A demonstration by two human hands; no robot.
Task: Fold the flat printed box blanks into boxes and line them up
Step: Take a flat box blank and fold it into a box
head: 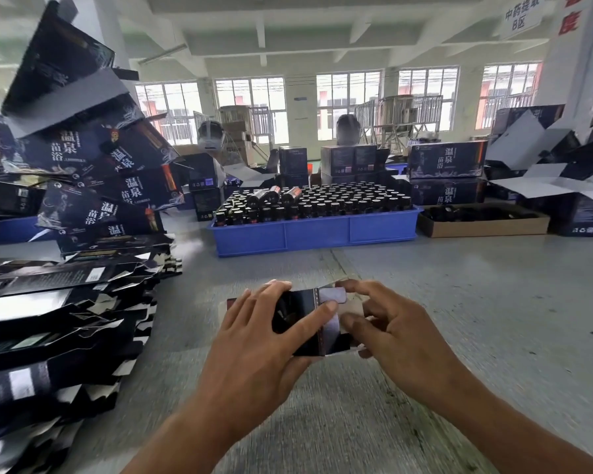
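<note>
Grey work table (459, 285), seen from my head camera. At left, near to mid, lies one deep heap of flat box blanks (59, 319), too many and too overlapped for me to count; I judge most of the folding still lies ahead. Behind it rises a leaning pile of large printed cartons (93, 172), about five faces legible. At far centre stands one blue crate (315, 230) packed with dark capped bottles, uncountable at this scale, with three bottles (276, 195) lying on top. One shallow brown tray (483, 224) sits far right.

Near centre, one box blank (308, 323) is held just above the table, partly opened into a sleeve. My left hand (254, 333) grips its dark body, thumb laid across the top panel. My right hand (387, 323) pinches the end flaps, fingers curled at the open end. I judge the step to be tucking an end closure. I see no small folded box set out in a line, so lining up appears not yet begun.
</note>
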